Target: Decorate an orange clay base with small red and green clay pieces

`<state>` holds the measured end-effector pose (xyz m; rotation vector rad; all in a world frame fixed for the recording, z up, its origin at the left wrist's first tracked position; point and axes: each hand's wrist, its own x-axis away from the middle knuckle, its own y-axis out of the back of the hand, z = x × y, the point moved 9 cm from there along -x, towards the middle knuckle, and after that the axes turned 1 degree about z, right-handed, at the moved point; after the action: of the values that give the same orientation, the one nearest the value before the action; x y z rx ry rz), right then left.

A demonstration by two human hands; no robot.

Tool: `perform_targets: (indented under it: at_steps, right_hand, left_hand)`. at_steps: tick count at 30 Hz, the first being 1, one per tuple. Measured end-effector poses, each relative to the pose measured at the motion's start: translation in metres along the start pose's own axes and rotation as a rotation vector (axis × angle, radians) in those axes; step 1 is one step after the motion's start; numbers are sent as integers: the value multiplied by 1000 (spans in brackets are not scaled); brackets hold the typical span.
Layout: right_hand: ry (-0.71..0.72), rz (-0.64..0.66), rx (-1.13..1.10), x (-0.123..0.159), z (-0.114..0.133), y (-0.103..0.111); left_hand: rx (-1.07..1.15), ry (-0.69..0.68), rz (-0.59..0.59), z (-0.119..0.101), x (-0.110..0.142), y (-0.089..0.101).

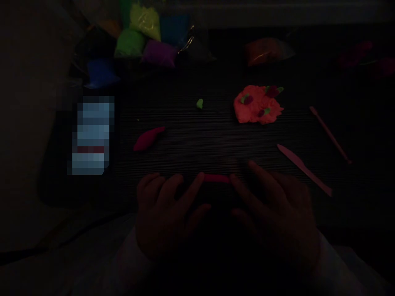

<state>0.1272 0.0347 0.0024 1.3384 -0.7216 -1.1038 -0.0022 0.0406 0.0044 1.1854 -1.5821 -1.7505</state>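
Note:
A thin pink roll of modelling clay (217,178) lies level on the dark ridged surface in front of me. My left hand (169,216) rests palm down, its index fingertip on the roll's left end. At the right end, the index fingertip of my right hand (277,207) touches it, with the other fingers spread. Both thumbs are held apart from the roll. Beyond my left hand lies a tapered piece of pink clay (148,139). A small green clay bit (200,103) sits farther back. The picture is very dark, so fine detail is lost.
A flat orange-red clay piece (256,105) carries small dark red and green bits. To its right lie a pink modelling knife (304,169) and a thin stick tool (330,135). Clay packets (159,53) lie at the back left, above a lit, blurred phone screen (92,135).

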Motion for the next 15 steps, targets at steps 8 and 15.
perform_targets:
  at_steps: [8,15]
  right_hand:
    - [1,19,16,-1,2,-1]
    - [26,1,2,2,1,1]
  left_hand:
    - [28,13,21,-2,-3,-1]
    - [20,-7,61,-8,-5,-5]
